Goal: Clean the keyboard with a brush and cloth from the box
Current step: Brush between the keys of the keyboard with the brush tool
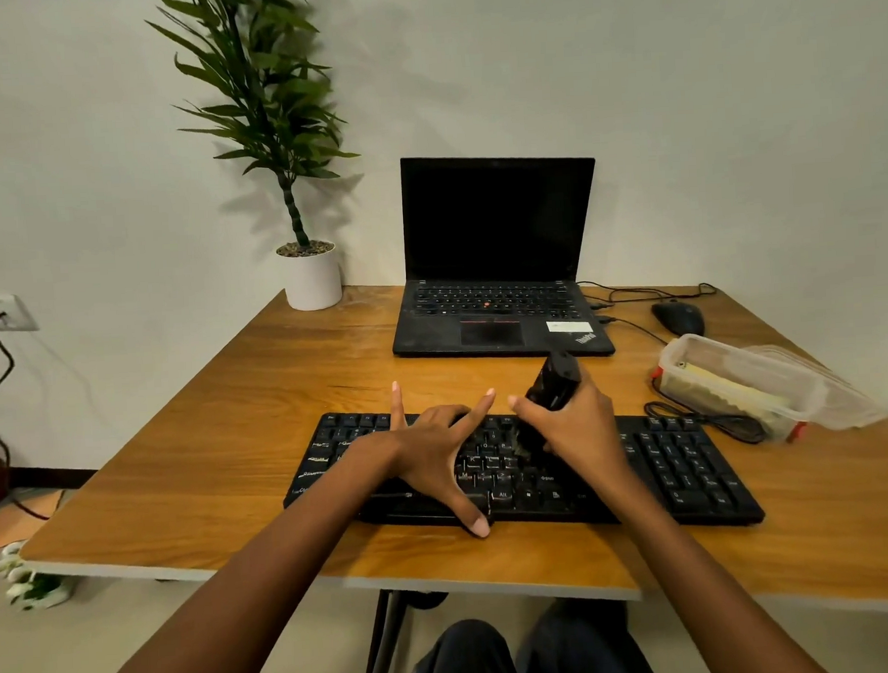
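A black keyboard (695, 467) lies across the near part of the wooden desk (232, 450). My left hand (437, 450) rests flat on its left-middle keys, fingers spread wide, thumb at the front edge. My right hand (575, 422) grips a black brush (555, 382) by its handle; the bristle end touches the keys near the keyboard's middle. A clear plastic box (732, 377) stands to the right of the keyboard, with a yellowish cloth inside and its lid beside it.
An open black laptop (494, 261) stands behind the keyboard. A black mouse (678, 318) and loose cables (714, 420) lie at the right. A potted plant (310, 276) stands at the back left corner. The desk's front edge is close to my knees.
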{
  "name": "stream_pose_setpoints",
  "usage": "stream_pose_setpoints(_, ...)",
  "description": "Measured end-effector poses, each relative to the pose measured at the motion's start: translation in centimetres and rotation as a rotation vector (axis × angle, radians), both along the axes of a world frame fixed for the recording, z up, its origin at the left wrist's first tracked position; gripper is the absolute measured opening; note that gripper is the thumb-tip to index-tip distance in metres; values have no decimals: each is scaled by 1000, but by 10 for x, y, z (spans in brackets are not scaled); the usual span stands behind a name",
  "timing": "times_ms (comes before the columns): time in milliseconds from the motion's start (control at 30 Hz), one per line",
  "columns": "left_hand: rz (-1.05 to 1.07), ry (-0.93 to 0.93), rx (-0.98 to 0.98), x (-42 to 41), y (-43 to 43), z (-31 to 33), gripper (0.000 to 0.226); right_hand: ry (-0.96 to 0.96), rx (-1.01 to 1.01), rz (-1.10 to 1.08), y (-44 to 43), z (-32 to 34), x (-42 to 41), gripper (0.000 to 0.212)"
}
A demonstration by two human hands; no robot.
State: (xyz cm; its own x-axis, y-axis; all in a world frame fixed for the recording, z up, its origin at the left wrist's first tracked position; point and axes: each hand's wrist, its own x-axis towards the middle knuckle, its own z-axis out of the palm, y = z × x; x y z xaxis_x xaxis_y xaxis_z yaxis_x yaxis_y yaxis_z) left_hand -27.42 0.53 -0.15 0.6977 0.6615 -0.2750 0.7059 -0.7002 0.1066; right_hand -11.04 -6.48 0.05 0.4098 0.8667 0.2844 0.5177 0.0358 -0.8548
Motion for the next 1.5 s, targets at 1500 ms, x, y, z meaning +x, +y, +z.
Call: stream_pose_setpoints(1500,-3,-16,68,-2,-1,-2,135,-65,-87,161,-31,-13,-19,40)
